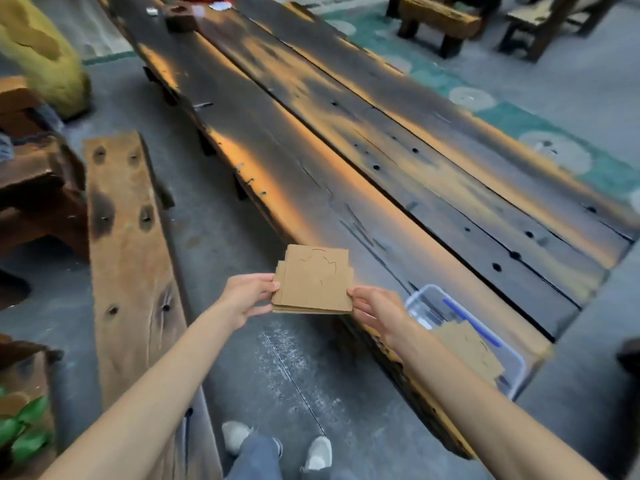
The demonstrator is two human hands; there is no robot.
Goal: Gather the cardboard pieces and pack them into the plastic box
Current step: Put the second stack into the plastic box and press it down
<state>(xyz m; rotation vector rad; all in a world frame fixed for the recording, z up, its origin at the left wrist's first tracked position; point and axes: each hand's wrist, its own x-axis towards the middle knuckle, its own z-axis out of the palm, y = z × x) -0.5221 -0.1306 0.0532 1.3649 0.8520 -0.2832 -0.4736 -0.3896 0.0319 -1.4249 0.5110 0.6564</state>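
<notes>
**Two hands holding the cardboard stack over the table's near edge**

Two long dark planks form the top of the wooden table, which runs from the near right to the far left. A narrow seam separates the planks along their full length. Small round holes are scattered over the surface, and orange light lies on it in streaks. A dark wooden block stands at the far end. The floor is grey, with a teal patterned strip beyond the table. A lighter wooden bench runs parallel on the left, with a lane of bare floor between bench and table. More wooden benches stand in the far right corner.

The left hand and right hand hold the cardboard stack level above the table's near long edge. Each hand pinches one side of the stack, thumb on top; the fingers underneath are hidden. The sheets are slightly offset, so their edges step at the sides. Faint curved marks show on the top sheet.

The plastic box sits on the near right end of the table, close to its corner, just right of the right forearm. It is clear with a blue strip, open on top, and already contains cardboard pieces. The person's feet stand on the floor lane below the arms.
</notes>
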